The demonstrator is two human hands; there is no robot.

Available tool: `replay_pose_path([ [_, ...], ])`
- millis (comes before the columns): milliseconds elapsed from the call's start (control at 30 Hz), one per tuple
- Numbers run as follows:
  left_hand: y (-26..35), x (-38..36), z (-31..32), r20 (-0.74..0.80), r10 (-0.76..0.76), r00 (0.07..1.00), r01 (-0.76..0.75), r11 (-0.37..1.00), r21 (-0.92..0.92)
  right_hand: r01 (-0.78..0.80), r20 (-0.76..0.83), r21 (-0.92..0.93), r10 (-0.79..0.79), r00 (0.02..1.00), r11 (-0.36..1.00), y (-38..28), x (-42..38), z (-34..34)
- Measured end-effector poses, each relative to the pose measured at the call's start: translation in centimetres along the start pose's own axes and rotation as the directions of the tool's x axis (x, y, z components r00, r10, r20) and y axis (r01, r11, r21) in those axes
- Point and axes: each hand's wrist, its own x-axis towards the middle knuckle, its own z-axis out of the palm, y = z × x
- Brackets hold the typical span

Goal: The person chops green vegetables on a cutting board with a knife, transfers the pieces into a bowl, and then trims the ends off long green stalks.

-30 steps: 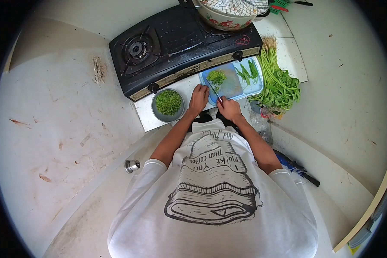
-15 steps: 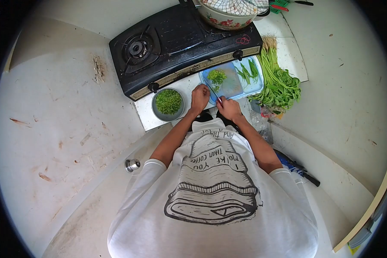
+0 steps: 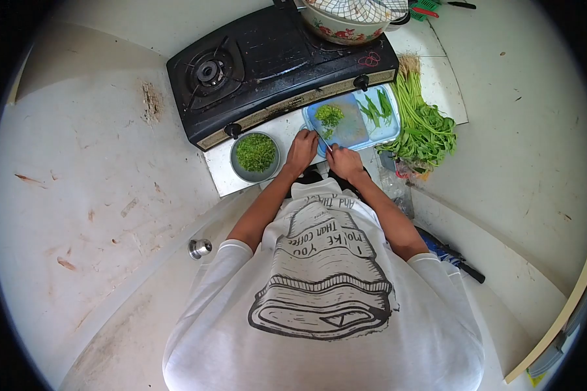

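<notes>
My right hand (image 3: 346, 161) is closed round the handle of a knife (image 3: 323, 140), whose blade points up and left over the near left edge of a blue cutting board (image 3: 353, 130). My left hand (image 3: 302, 151) is closed beside the blade tip, at the board's left edge; what its fingers hold is too small to make out. Chopped greens (image 3: 329, 116) form a small heap on the board, just beyond the blade. On the right part of the blue tray (image 3: 394, 133) lie several long green pieces (image 3: 378, 108).
A grey bowl (image 3: 234, 166) of chopped greens stands to the left. Behind is a black two-burner stove (image 3: 267, 58) with a floral pot (image 3: 346, 32). A large bunch of leafy greens (image 3: 427, 130) lies right of the tray.
My right hand and the knife have shifted slightly left, nearer my left hand. My left hand has moved very little.
</notes>
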Motion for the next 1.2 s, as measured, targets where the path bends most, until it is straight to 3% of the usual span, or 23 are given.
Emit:
replay_pose_path([
  [267,-1.1,-0.1,0.6,-0.050,0.035,0.998,-0.036,0.999,-0.023,-0.013,-0.015,0.036,0.013,1.000,0.999,0.6,-0.3,0.3],
  [467,-0.6,-0.1,0.5,-0.073,-0.058,0.996,0.050,0.993,-0.106,-0.029,-0.026,0.038,0.030,0.999,0.999,0.7,-0.7,0.0],
  [967,-0.1,-0.1,0.1,-0.039,0.025,0.999,-0.025,1.000,-0.009,0.017,0.000,-0.012,-0.017,1.000,1.000,0.5,-0.8,-0.1],
  [1200,-0.1,0.0,0.7,-0.066,-0.170,0.983,0.156,0.971,-0.183,0.028,-0.015,-0.014,-0.029,0.999,0.999,0.3,-0.3,0.2],
])
